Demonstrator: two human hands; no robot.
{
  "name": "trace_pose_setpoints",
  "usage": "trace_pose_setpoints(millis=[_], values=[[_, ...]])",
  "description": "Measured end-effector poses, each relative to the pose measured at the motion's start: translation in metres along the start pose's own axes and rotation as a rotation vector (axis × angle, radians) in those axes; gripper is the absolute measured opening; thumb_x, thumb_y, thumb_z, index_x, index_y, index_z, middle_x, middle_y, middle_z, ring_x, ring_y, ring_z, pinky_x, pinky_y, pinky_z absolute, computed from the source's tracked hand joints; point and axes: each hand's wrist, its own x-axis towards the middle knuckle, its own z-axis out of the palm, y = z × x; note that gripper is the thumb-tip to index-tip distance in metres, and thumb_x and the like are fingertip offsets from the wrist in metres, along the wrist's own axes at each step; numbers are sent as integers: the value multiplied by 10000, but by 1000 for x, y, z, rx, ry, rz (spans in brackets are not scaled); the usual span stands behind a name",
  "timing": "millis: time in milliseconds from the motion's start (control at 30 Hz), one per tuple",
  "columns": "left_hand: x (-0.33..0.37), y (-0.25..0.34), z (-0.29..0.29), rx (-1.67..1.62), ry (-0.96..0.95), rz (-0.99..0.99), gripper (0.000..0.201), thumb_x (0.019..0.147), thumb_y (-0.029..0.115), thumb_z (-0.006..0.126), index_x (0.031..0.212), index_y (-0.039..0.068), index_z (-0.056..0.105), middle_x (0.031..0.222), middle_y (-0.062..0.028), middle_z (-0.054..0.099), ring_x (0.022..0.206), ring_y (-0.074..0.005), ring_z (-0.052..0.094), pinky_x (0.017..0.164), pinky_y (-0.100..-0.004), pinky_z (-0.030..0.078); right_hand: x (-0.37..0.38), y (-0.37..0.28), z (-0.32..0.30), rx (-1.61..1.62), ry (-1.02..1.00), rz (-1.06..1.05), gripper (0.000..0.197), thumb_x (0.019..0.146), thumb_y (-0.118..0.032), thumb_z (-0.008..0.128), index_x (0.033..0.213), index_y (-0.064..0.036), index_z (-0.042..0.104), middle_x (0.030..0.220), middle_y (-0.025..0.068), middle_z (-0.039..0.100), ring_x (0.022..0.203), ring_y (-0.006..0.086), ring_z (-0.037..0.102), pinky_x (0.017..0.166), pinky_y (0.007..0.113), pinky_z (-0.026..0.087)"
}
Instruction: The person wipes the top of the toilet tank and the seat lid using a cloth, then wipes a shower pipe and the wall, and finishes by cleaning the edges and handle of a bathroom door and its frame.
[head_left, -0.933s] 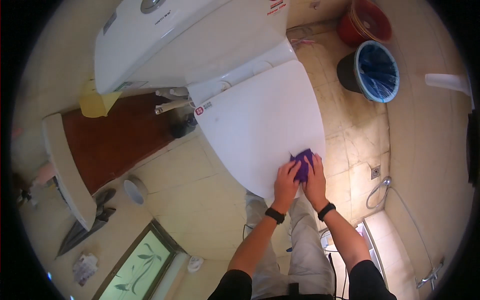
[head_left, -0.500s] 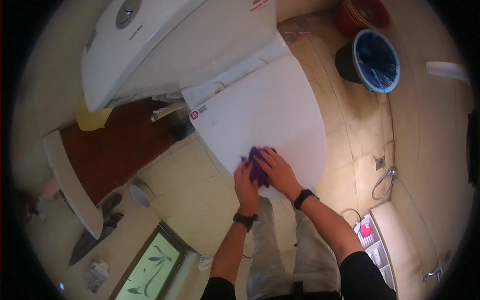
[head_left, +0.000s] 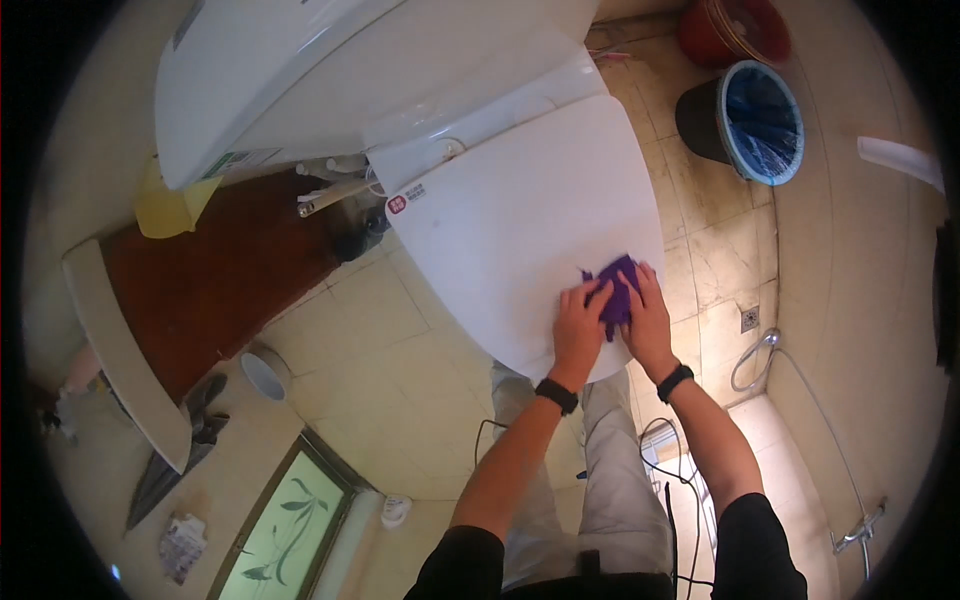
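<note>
A crumpled purple cloth (head_left: pixel 615 303) lies on the closed white toilet lid (head_left: pixel 510 220), near the lid's right front edge. My left hand (head_left: pixel 578 332) grips it from the left, fingers bent over its edge. From the right, my right hand (head_left: pixel 648 322) presses on the same cloth with its fingers curled onto it. A black band circles each wrist. Behind the lid rises the white toilet tank (head_left: pixel 400 75). The underside of the cloth is hidden.
A dark bin with a blue liner (head_left: pixel 762 120) and a red bucket (head_left: pixel 735 30) stand at the far right. To the left are a white basin (head_left: pixel 265 374) and a yellow container (head_left: pixel 170 205). A shower hose (head_left: pixel 830 400) hangs on the right wall.
Both hands have slid the purple cloth to the right and slightly farther back across the lid. The view has shifted a little.
</note>
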Motion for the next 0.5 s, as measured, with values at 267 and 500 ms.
trace_pose_setpoints(millis=[267, 500], values=[[-118, -61, -24, 23, -88, -154, 571, 627, -72, 729, 1166, 98, 654, 1176, -111, 574, 1116, -316, 535, 927, -398, 488, -91, -27, 70, 61, -166, -147, 727, 668, 1, 678, 1365, -102, 501, 1431, 136, 438, 1373, 347, 370, 1126, 463, 351], [-142, -72, -56, 123, -62, -271, 531, 648, -82, 699, 1158, 48, 633, 1175, -130, 536, 1130, -330, 528, 933, -399, 486, -94, -59, 102, 165, -213, -212, 556, 731, -3, 638, 1276, -89, 569, 1421, 109, 455, 1369, 296, 387, 1092, 438, 398]])
